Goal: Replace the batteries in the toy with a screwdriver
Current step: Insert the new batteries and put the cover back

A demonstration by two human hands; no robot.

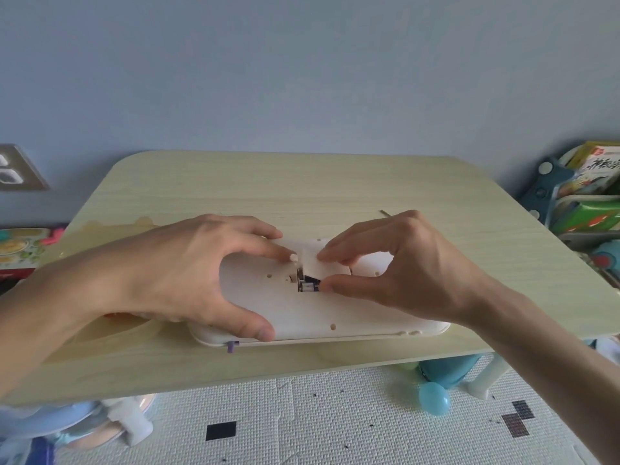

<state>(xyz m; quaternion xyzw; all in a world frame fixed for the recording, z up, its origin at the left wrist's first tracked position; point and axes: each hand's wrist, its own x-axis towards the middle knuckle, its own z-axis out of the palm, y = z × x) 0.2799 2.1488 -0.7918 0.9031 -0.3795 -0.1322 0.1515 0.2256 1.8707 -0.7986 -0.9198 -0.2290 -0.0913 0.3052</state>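
Note:
A white toy (302,313) lies face down near the front edge of a pale wooden table (302,189). My left hand (188,273) grips the toy's left part, thumb on the front rim, fingers over the top. My right hand (402,266) pinches the white battery cover (320,263), which sits tilted over the open battery compartment. A battery (309,287) shows in the dark opening below the cover, next to my right thumb. A thin metal shaft, the screwdriver tip (385,213), pokes out on the table behind my right hand; the rest of it is hidden.
A toy box (20,250) sits left of the table. A shelf with books and toys (583,193) stands at the right. Under the table are a teal ball (434,397) and plastic toys on a white foam mat (302,414).

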